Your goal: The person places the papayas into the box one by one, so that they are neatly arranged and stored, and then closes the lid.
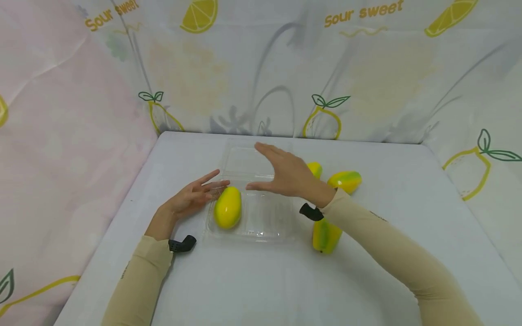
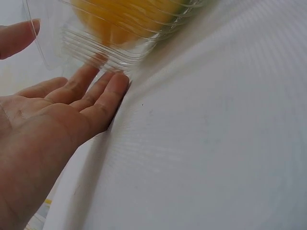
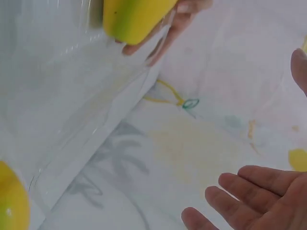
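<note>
Lying inside the clear container [image 1: 263, 215], one yellow fruit [image 1: 227, 208] is sitting by the base's left edge, its length running front to back. The lid [image 1: 244, 160] is lying folded back towards the far edge of the white table [image 1: 244, 280].

The left hand [image 1: 187, 199] is gripping nothing; its extended fingertips are touching the ribbed left wall of the base. The right hand [image 1: 287, 172] is hovering above the container, thumb and fingers parted, also holding nothing.

Three further fruits are lying on the table beyond the container's right edge. A second fruit [image 1: 314, 169] is showing only partly behind the right hand; a third fruit [image 1: 345, 181] is lying near it, closer to the table's right edge; a fourth fruit [image 1: 327, 237] is lying nearer the front edge, partly covered by the right sleeve [image 1: 375, 231].

Judging from this layout, loading is standing at an early stage: one fruit is in, while three fruits and the closing of the lid are probably remaining.
</note>
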Demonstrator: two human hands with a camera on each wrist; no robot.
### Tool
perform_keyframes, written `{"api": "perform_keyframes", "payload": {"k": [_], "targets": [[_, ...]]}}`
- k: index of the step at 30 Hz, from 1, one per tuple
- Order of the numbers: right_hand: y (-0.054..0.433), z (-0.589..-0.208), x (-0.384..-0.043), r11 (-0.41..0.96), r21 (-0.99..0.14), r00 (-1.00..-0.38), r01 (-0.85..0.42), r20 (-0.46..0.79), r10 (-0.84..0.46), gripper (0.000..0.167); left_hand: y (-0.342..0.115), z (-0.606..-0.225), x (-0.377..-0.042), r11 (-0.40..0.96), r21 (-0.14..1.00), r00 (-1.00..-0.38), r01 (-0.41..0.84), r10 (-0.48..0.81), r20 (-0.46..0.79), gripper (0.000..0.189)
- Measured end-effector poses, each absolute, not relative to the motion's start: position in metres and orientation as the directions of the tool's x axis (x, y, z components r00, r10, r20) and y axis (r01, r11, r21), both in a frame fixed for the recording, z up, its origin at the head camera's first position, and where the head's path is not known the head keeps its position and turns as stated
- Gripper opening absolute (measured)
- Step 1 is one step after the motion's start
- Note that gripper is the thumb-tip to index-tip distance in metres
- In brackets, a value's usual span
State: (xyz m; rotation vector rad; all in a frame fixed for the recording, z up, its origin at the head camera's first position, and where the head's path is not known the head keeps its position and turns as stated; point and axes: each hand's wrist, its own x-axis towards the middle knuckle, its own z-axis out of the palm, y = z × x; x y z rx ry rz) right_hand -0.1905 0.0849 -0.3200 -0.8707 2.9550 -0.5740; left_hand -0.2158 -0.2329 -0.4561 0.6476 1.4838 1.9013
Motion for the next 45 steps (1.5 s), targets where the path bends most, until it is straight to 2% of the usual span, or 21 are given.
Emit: {"api": "perform_keyframes", "payload": {"k": [4,10,17,25,36,45], "targets": [[0.130,-0.315,-0.193,0.804,-0.406,-0.896,-0.434,0.108,-0.430,0.100,-0.232,-0.456,-0.216,-0.171,0.969,-0.671,-0.176,0.741,0.008,0.070],[0.218,-0.329,-0.193,0.875,-0.420,-0.967,-0.239,0.024,-0.253,0.099,-0.228,-0.456,-0.217,-0.158,0.971,-0.675,-0.182,0.738,-0.006,0.070],[0.290,-0.369,-0.191,0.907,-0.416,-0.988,-0.063,-0.101,-0.116,0.105,-0.230,-0.456,-0.217,-0.161,0.970,-0.679,-0.181,0.734,-0.005,0.071],[0.299,-0.398,-0.195,0.877,-0.480,-0.973,0.004,-0.204,-0.107,0.103,-0.234,-0.456,-0.215,-0.157,0.971,-0.688,-0.180,0.726,-0.010,0.070],[0.294,-0.400,-0.192,0.858,-0.508,-0.960,0.069,-0.269,-0.082,0.109,-0.233,-0.459,-0.218,-0.145,0.977,-0.682,-0.156,0.731,0.000,0.070],[0.292,-0.383,-0.191,0.865,-0.501,-0.987,-0.024,-0.125,-0.100,0.105,-0.234,-0.458,-0.217,-0.134,0.979,-0.686,-0.154,0.727,-0.009,0.070]]}}
